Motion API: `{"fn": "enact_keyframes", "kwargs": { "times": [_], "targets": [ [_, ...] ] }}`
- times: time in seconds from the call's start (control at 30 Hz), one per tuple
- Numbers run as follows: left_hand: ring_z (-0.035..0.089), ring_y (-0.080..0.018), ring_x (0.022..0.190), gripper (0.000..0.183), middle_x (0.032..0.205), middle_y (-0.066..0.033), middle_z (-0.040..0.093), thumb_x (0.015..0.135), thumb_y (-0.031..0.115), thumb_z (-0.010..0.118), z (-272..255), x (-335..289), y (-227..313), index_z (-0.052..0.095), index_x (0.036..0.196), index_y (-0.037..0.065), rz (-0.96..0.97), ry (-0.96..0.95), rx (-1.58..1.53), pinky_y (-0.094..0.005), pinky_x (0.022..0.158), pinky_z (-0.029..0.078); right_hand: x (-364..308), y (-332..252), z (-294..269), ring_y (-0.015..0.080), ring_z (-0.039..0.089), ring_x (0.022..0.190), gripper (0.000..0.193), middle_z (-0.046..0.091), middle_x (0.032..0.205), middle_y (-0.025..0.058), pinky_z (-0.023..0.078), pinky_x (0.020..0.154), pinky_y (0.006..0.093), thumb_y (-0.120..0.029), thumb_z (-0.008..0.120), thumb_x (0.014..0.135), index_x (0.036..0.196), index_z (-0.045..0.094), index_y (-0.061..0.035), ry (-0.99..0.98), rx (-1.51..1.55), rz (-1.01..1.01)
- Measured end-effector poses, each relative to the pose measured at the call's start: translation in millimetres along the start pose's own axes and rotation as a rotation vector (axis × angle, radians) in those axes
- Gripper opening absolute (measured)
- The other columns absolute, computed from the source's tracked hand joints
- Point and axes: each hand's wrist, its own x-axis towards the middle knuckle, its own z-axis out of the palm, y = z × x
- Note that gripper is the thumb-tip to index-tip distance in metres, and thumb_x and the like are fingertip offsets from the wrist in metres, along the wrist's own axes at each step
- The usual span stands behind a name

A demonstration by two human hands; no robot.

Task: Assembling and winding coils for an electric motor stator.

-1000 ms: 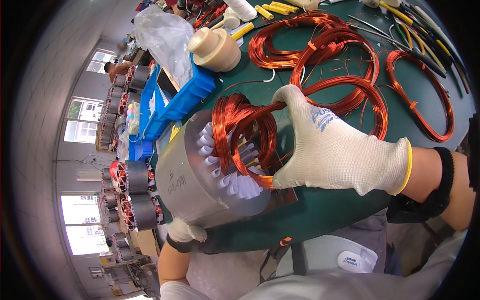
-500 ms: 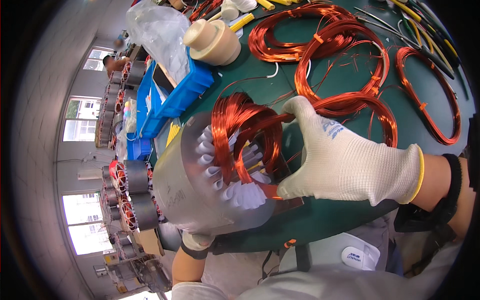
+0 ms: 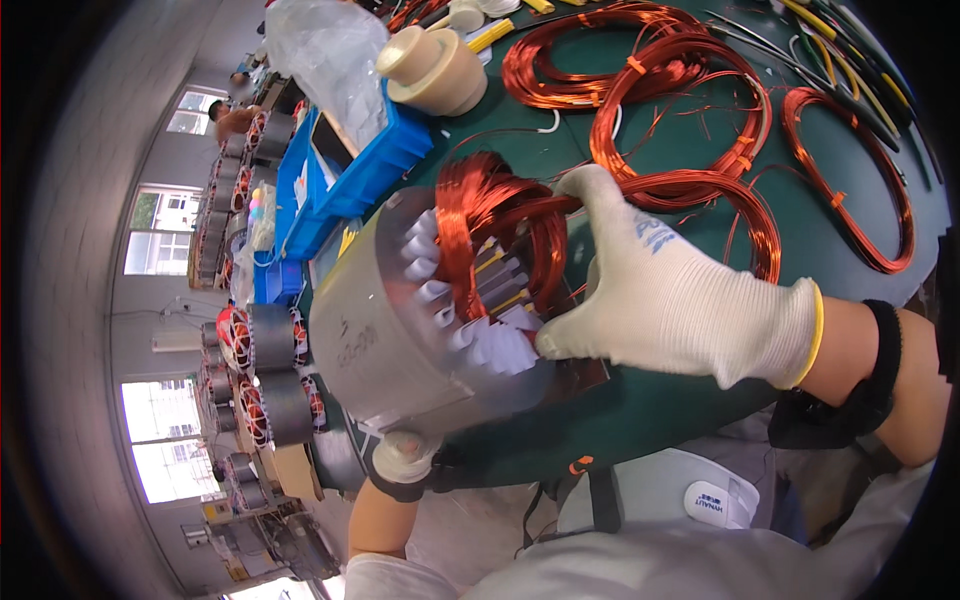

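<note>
A grey metal motor stator (image 3: 365,330) lies tilted on the table, its mouth facing right. White slot papers (image 3: 495,345) stick out round that mouth, and a red copper wire coil (image 3: 465,235) loops out of it. My right hand (image 3: 660,290), in a white knitted glove, has its index finger hooked over the coil's wire bundle; its other fingers are mostly hidden. The right thumb is spread away, touching the lower slot papers. My gloved left hand (image 3: 405,458) is against the stator's underside, its fingers hidden from view.
More copper wire coils (image 3: 690,100) lie on the green table (image 3: 500,155) beyond my right hand. A blue bin (image 3: 390,150) with a plastic bag and a cream stepped cylinder (image 3: 435,75) stand at the far left. Tubes and cables (image 3: 850,70) lie far right. Wound stators (image 3: 280,360) line the left.
My right thumb has moved up and left along the slot papers. The copper loop that ran down to the thumb no longer shows there. More of the stator's inner slots are visible.
</note>
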Motion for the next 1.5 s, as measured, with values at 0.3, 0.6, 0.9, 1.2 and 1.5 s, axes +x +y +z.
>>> {"fn": "enact_keyframes", "kwargs": {
  "times": [0.3,0.6,0.9,1.2,1.5],
  "targets": [
    [0.054,-0.0274,0.116,0.079,0.129,-0.0113,0.054,0.085,0.058,0.059,16,-37,0,0.043,0.139,0.001,0.116,0.140,0.075,-0.0410,0.102,0.041,13,17,3,0.0242,0.066,0.071,0.078,0.061,0.094,0.0228,0.053,0.061,0.0341,-0.010,0.076,0.071,0.127,0.025,0.0089,-0.132,-0.271,-0.226],
    [0.051,-0.0288,0.119,0.081,0.131,-0.0138,0.051,0.094,0.066,0.039,-19,-33,38,0.042,0.137,-0.002,0.041,0.006,0.123,-0.0385,0.103,0.038,0,1,-30,0.0091,0.052,0.046,0.051,0.058,0.064,0.0061,0.043,0.040,0.0240,-0.024,0.078,0.075,0.108,0.054,0.0061,-0.423,0.160,-0.051],
    [0.045,-0.0435,0.120,0.038,0.133,-0.0214,0.048,0.088,0.053,0.060,48,-28,100,0.072,0.102,0.019,1.067,-0.074,1.316,-0.0504,0.098,0.038,1,-18,-40,0.0063,0.051,0.045,0.023,0.056,0.059,0.0036,0.038,0.039,0.0206,-0.001,0.059,0.081,0.102,0.068,-0.0018,-0.548,0.090,0.050],
    [0.039,-0.0447,0.125,0.039,0.129,-0.0141,0.052,0.082,0.057,0.064,62,-18,85,0.073,0.088,0.019,0.986,0.066,1.352,-0.0542,0.098,0.037,1,-41,-41,0.0150,0.062,0.057,0.010,0.060,0.064,0.0086,0.048,0.049,0.0264,-0.006,0.051,0.085,0.085,0.057,0.0021,-0.535,-0.125,0.090],
    [0.036,-0.0481,0.127,0.040,0.125,-0.0140,0.053,0.088,0.057,0.058,60,-16,78,0.072,0.089,0.019,1.026,0.076,1.332,-0.0558,0.097,0.039,25,3,-37,0.0301,0.064,0.084,0.023,0.061,0.087,0.0164,0.050,0.074,0.0424,-0.025,0.057,0.088,0.096,0.059,-0.0035,0.054,-1.302,-0.570]
  ]
}}
